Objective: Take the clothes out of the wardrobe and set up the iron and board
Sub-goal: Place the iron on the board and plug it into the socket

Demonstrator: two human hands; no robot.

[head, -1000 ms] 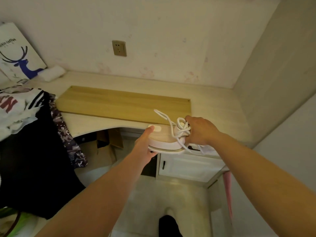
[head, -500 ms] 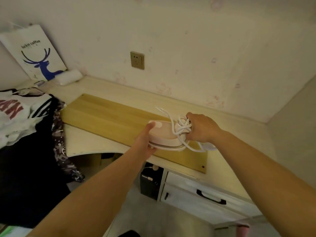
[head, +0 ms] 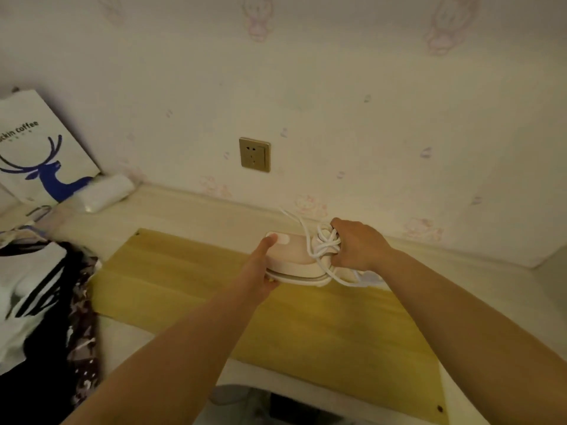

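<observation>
Got my right hand (head: 357,245) curled around the bundled white cord (head: 325,244) at the back of the iron (head: 294,262), while my left hand (head: 260,271) grips its front end, thumb up top. Iron's over the far edge of the wooden board (head: 214,289). Wall socket (head: 254,154) sits above the grip, clothes (head: 40,302) piled way off left.

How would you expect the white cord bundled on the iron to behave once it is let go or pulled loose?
The cord looks soft and floppy: it sits in loose loops on the iron, held by the right hand. It would probably spring open and trail, since one loop already hangs over the wooden board. It seems light.
</observation>
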